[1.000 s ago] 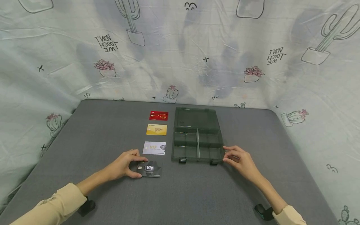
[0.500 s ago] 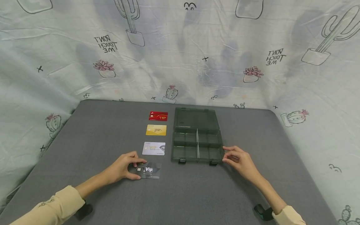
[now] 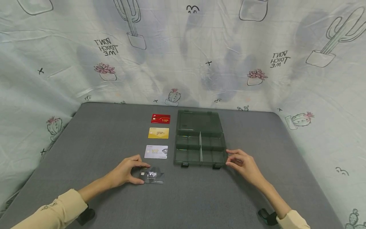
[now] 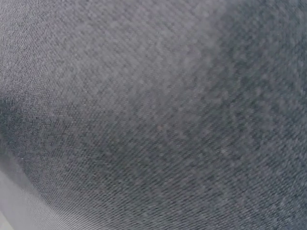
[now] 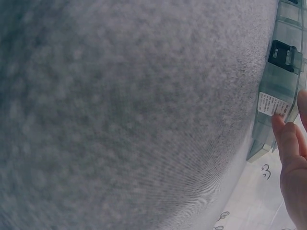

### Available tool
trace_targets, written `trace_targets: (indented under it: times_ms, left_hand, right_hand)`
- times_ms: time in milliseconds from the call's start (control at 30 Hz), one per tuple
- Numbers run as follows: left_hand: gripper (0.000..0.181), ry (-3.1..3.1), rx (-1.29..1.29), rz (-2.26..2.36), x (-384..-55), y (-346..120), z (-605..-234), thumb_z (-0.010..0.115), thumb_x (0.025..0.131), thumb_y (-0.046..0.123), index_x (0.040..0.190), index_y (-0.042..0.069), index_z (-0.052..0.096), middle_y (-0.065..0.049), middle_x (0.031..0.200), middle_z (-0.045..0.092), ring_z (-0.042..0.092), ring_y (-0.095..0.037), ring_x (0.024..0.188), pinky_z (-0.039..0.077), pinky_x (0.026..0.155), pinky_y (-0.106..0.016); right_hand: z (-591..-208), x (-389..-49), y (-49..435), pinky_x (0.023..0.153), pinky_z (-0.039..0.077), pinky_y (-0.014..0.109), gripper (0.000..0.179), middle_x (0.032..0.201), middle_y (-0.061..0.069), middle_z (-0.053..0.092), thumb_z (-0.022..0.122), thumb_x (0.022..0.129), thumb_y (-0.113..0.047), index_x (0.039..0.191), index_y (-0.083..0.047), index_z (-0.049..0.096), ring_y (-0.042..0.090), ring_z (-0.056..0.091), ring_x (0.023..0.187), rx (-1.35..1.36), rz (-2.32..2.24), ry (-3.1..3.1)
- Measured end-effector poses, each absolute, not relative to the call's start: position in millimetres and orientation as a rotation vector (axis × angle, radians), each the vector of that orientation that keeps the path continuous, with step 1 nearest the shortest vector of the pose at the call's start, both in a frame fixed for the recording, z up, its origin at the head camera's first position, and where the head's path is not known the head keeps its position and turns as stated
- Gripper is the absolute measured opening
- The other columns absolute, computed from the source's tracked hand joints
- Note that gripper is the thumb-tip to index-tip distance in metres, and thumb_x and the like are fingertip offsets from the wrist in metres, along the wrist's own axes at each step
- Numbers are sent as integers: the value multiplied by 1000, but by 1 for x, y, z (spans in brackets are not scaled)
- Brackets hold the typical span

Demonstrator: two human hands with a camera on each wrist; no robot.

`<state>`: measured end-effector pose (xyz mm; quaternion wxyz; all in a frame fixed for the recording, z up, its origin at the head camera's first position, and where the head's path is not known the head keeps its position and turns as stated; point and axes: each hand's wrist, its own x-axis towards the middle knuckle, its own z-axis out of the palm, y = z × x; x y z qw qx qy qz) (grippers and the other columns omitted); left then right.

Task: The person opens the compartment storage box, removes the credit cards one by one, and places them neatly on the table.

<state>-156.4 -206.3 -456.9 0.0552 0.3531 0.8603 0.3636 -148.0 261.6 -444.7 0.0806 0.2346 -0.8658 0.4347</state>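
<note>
My left hand [image 3: 125, 171] pinches the left end of a black VIP card [image 3: 152, 176] between thumb and fingers, low over the table. Above it in the head view lie a white card [image 3: 156, 152], a yellow card [image 3: 158, 133] and a red card [image 3: 160, 119], in a column. Right of them is a dark green see-through compartment box [image 3: 200, 163], its lid folded back and nothing visible inside. At its right wall, my right hand [image 3: 244, 165] touches with its fingertips; the right wrist view shows fingers against a label [image 5: 272, 105]. The left wrist view shows only cloth.
Grey cloth covers the table [image 3: 188, 200]. A printed curtain [image 3: 183, 54] hangs behind it and along both sides. Dark wrist devices sit under both forearms. Two black latches line the box's near edge.
The black card has shifted very slightly nearer to me in my left hand, and its sheen changes. The right hand stays at the box, and the head view tips a little.
</note>
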Motion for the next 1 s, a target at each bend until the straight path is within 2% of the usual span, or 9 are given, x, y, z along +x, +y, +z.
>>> trace_targets:
  times_ms: [367, 700, 1000]
  left_hand:
    - [49, 2618, 1063, 1088, -161, -200, -454, 88, 66, 23, 109, 6, 72, 6, 82, 46, 46, -8, 80, 41, 67, -23]
    - [52, 2591, 982, 1054, -162, -198, -453, 88, 66, 24, 112, 6, 71, 5, 84, 47, 45, -9, 81, 40, 69, -23]
    - [57, 2584, 960, 1041, -162, -197, -453, 86, 64, 28, 113, 3, 71, 5, 85, 49, 42, -9, 79, 35, 65, -20]
  right_hand:
    - [-444, -150, 264, 81, 50, 19, 17, 110, 20, 62, 74, 76, 7, 84, -6, 70, 38, 61, 101, 689, 1319, -2589]
    - [-446, -148, 263, 80, 53, 28, 14, 111, 19, 62, 74, 77, 4, 85, -7, 70, 37, 62, 102, 698, 1309, -2585]
    - [-451, -145, 260, 82, 50, 19, 14, 111, 19, 62, 74, 77, 5, 85, -6, 70, 39, 61, 103, 678, 1316, -2579]
